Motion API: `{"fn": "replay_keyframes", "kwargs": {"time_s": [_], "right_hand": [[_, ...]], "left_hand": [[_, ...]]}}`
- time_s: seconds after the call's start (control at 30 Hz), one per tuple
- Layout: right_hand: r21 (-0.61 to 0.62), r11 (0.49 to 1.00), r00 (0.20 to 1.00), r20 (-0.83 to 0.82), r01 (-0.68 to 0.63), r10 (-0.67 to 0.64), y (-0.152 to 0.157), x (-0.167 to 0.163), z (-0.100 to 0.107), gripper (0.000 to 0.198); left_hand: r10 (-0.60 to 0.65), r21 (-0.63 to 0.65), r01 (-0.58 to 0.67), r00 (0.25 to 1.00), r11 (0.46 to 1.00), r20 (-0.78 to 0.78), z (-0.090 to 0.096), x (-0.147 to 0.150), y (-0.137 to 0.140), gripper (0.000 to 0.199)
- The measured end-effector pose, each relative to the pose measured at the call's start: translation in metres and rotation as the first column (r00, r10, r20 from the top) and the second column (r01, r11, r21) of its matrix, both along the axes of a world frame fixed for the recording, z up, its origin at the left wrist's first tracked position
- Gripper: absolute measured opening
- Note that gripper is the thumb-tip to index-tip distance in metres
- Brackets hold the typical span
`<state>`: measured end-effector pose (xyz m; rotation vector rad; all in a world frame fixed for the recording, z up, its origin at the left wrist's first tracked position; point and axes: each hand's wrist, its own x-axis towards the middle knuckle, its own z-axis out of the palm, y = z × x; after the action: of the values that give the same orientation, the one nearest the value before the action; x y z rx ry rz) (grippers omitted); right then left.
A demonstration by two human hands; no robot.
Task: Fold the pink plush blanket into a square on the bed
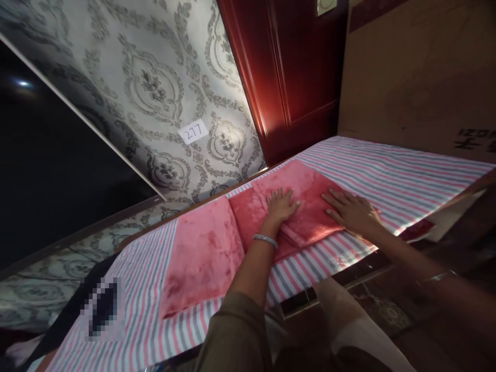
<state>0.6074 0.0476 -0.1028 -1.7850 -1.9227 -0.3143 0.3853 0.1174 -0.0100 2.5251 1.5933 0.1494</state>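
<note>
A pink, velvety cloth [205,253] lies on the striped table cover, its right part folded into overlapping layers. My left hand [281,206] presses flat on the folded part near its middle, fingers spread, a bracelet on the wrist. At the right edge of the cloth rests my right hand [354,212], palm down with the fingers stretched out. Both hands touch the cloth and neither grips it. The left part of the cloth lies flat in a single panel; its underside is hidden.
A striped cover [372,170] spreads over the long table. A large cardboard box [418,77] stands at the far right. Behind the table are a patterned wall [155,93] with a paper label [194,132], a dark red door [287,67], and a large black screen [58,155] at left.
</note>
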Motion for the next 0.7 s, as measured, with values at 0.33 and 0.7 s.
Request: {"fn": "replay_keyframes", "kwargs": {"time_s": [0.33,0.7], "right_hand": [[0.019,1.0,0.996,-0.089,-0.011,0.013,-0.004,0.0,0.007,0.062],[0.277,0.788,0.807,-0.067,-0.55,0.587,-0.049,-0.066,0.02,0.038]], "left_hand": [[-0.085,0.016,0.085,0.996,0.996,-0.005,0.001,-0.044,-0.024,0.056],[0.012,0.092,-0.035,0.971,0.995,0.238,0.006,-0.054,-0.013,0.039]]}}
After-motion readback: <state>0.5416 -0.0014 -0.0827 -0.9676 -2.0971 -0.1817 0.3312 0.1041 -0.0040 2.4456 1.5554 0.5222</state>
